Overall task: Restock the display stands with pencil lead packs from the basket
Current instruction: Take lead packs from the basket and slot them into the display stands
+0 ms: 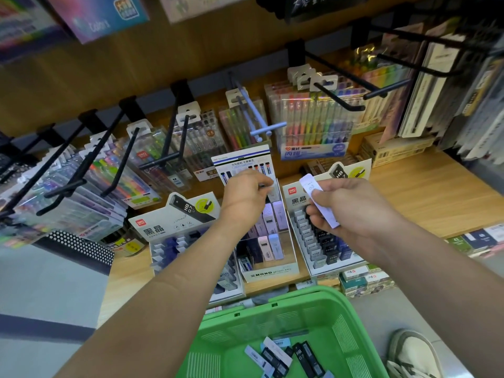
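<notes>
while under pen hooks [161,161], right grip [351,211] round lilac pack [313,190] (left grip [245,195] unclear)

Lavender lead pack [316,197], tilted, in right hand [351,211] over display stands [268,274]; loose packs [286,356] lie in green basket [341,309].

Wooden shelf [436,192], black hooks [336,98], grey floor [41,282]

A stationery shop: pen packs [313,124] on hooks [338,98], shelf [436,192] display stands [177,214].
</notes>
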The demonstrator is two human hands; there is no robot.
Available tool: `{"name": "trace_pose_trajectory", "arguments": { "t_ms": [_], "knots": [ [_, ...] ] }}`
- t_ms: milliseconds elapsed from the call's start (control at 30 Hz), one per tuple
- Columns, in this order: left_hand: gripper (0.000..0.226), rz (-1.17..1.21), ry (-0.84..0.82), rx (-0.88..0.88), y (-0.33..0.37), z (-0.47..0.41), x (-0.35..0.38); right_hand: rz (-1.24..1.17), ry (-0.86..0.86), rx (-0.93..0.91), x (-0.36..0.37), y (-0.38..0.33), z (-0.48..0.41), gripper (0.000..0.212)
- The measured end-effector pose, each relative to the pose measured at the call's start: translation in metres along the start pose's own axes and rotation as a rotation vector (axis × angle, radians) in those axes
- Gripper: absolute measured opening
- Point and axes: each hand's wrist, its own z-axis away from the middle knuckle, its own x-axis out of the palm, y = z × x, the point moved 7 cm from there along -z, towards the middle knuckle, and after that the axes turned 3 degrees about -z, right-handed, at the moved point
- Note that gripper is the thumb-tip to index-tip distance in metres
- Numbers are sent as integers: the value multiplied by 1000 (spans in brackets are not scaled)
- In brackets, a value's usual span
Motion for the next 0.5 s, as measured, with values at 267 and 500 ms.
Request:
{"name": "trace_pose_trajectory", "arguments": {
  "t_ms": [267,500],
  "knots": [
    [39,-291,-183,84,21,-1,7,-10,-36,7,2,0,1,20],
    [34,1065,-312,-144,31,47,-31,-28,-95,23,6,0,3,10]
  ]
}}
